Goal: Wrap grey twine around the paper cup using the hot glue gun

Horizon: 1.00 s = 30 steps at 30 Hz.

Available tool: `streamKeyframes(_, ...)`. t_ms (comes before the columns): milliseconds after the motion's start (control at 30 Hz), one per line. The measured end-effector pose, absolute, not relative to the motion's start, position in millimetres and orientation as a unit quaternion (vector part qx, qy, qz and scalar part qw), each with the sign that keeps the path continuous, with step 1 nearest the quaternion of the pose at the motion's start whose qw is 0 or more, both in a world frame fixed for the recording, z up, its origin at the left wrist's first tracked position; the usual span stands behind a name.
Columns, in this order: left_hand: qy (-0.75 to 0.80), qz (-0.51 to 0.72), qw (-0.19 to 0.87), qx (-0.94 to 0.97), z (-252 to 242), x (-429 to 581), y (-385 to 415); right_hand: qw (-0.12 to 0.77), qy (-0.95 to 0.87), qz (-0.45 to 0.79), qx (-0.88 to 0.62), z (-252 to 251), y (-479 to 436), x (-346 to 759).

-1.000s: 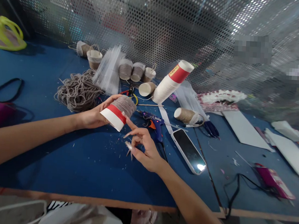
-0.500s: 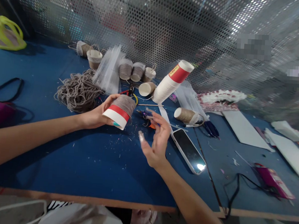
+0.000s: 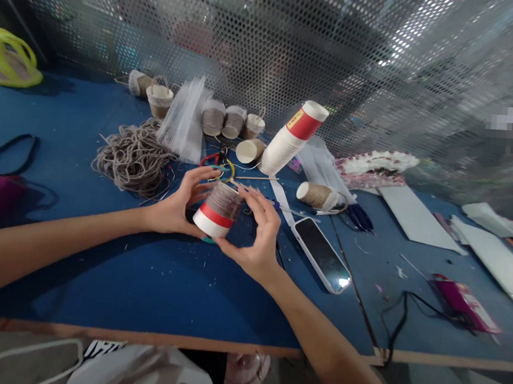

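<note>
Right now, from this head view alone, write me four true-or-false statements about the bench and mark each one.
1. The left hand and right hand both hold the paper cup, which is partly wound with grey cord. True.
2. The smartphone stands on its edge. False: it lies flat, screen up, on the blue table, to the right of the right hand.
3. The stack of paper cups stands upright. False: it lies tilted, with its red-banded end raised.
4. A loose bundle of grey cord lies beyond the left hand. True.
</note>
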<state>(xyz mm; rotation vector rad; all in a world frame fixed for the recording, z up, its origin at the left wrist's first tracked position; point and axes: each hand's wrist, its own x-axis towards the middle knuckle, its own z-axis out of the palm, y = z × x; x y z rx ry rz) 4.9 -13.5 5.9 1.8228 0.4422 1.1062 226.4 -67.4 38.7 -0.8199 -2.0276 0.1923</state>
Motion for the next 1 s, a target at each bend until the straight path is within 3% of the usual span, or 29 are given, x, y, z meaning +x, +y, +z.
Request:
streamKeyframes(267,0.217,0.455,0.434,0.747,3,8,-15,0.471,-0.801,0.171,-0.327,34,-67,225)
streamKeyframes(433,0.251,0.48,0.451,0.709,8,6,-13,0.359,-0.863,0.115,-0.337,48,-70,227)
streamKeyframes(533,0.252,0.49,0.479,0.683,10,6,-11,0.341,-0.886,0.067,-0.307,52,-71,230)
streamKeyframes(733,0.267,0.515,0.467,0.667,9,8,-12,0.449,-0.855,-0.009,-0.26,49,-73,240)
streamKeyframes(1000,0.253,0.532,0.46,0.665,12,10,-15,0.574,-0.73,0.104,-0.356,44,-74,233)
